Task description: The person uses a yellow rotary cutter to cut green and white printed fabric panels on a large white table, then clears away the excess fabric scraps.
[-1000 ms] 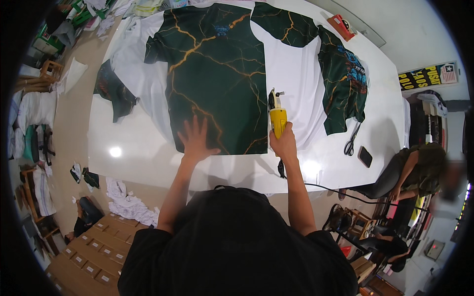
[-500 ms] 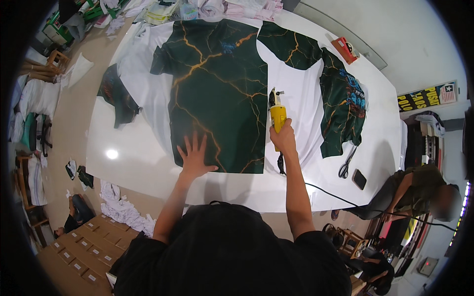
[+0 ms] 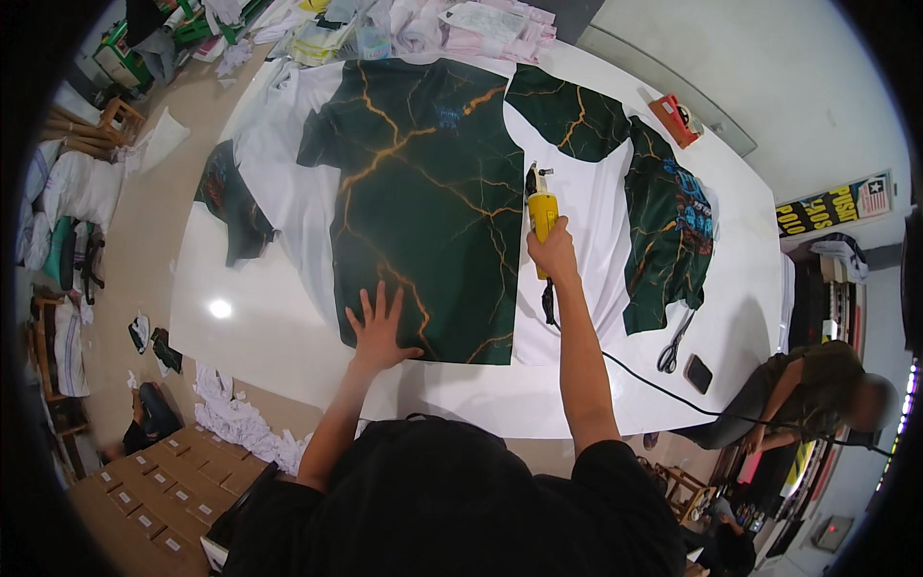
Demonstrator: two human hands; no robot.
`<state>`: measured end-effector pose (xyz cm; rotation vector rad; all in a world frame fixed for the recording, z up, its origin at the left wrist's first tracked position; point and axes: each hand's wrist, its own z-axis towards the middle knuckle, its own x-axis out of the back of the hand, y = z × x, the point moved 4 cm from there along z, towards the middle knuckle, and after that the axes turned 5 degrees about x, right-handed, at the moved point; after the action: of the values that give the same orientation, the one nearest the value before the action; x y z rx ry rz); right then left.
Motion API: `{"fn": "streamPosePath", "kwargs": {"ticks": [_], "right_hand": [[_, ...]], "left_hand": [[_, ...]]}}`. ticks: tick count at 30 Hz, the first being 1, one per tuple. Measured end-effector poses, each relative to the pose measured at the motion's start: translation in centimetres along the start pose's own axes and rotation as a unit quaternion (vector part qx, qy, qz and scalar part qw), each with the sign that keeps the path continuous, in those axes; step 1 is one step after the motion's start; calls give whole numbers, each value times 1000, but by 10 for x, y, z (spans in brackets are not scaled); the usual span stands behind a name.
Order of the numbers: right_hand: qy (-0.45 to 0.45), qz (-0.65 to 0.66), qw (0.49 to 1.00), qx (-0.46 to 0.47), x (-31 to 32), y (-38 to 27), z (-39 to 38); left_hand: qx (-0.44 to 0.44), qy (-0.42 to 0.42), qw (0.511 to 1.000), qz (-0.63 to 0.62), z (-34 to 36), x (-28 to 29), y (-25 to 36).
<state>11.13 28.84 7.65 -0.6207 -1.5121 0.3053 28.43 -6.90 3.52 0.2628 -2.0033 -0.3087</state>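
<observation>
A dark green fabric panel [image 3: 433, 240] with orange lightning-like veins lies flat on the white table [image 3: 240, 332]. My left hand [image 3: 380, 335] rests on its near left part, palm down with fingers spread. Along the panel's right edge, my right hand [image 3: 553, 252] grips a yellow electric fabric cutter [image 3: 543, 213] by its body. The cutter's metal head points away from me, over white fabric [image 3: 588, 197]. Two more dark green patterned pieces lie to the right: a far one [image 3: 575, 113] and a long one with blue print [image 3: 659, 236].
The cutter's black cable [image 3: 663, 387] runs off right past scissors [image 3: 675, 348] and a phone [image 3: 699, 373]. A red tape dispenser [image 3: 673, 120] sits at the far right. Folded fabrics [image 3: 486, 29] line the far edge. A seated person [image 3: 817, 385] is close to the right corner.
The cutter has moved a little farther away from me along the panel's right edge, in my right hand. My left hand keeps its place on the fabric. The whole view has shifted slightly.
</observation>
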Motion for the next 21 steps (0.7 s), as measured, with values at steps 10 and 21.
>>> {"fn": "streamPosePath", "kwargs": {"ticks": [10, 21], "right_hand": [[-5, -22, 1000, 1, -2, -9, 65], [-25, -28, 999, -16, -3, -16, 121]], "left_hand": [[-2, 11, 1000, -1, -2, 5, 1], [-7, 29, 1000, -4, 1, -7, -6]]}}
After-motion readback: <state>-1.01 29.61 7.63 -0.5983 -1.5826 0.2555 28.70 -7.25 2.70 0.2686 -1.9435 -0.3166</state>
